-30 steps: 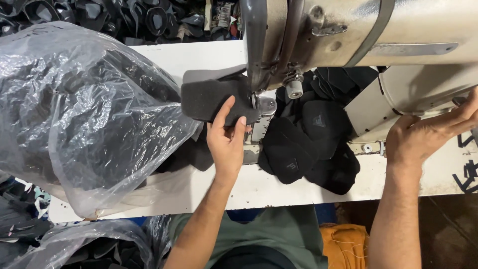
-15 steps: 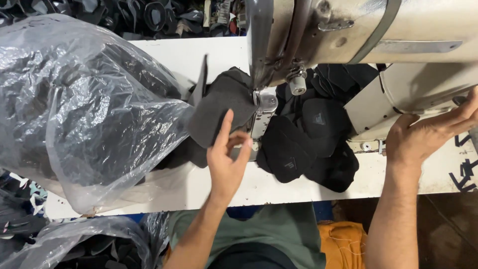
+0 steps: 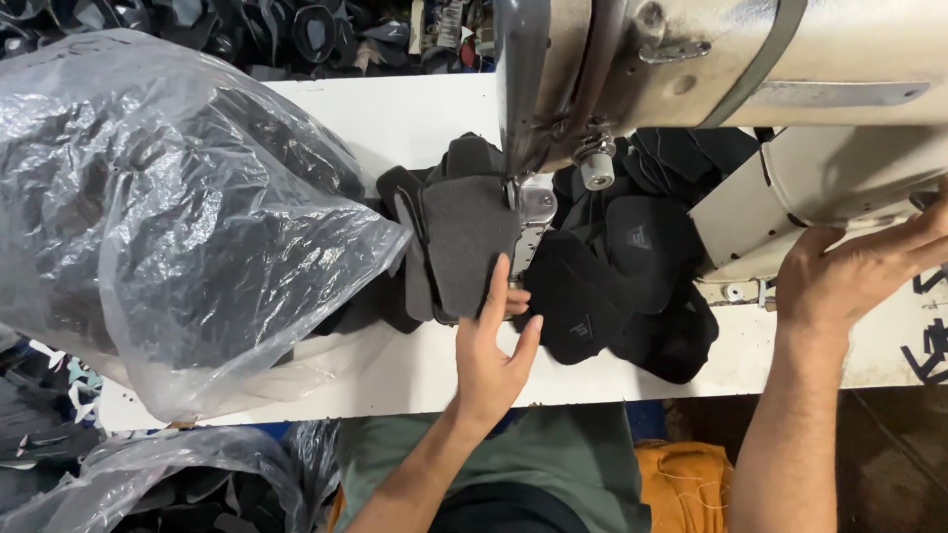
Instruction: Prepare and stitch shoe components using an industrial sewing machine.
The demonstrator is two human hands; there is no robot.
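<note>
My left hand (image 3: 494, 347) rests with fingers spread on a dark grey fabric piece (image 3: 464, 242) that lies under the head of a sewing machine (image 3: 691, 59), beside the presser foot (image 3: 533, 202). More black pieces (image 3: 400, 212) are stacked just left of it. My right hand (image 3: 854, 271) presses flat against the machine's white side housing (image 3: 810, 192) at the right. A heap of sewn black pieces (image 3: 632, 286) lies right of the needle area on the white table (image 3: 395, 118).
A large clear plastic bag (image 3: 168, 207) stuffed with dark pieces fills the left of the table. Another plastic bag (image 3: 168, 484) sits lower left. Dark shoe parts (image 3: 296, 30) are piled beyond the table's far edge.
The grey piece has turned and shifted under the machine head, and my left hand has slid with it, now flatter on its lower edge. The right hand has stayed on the housing.
</note>
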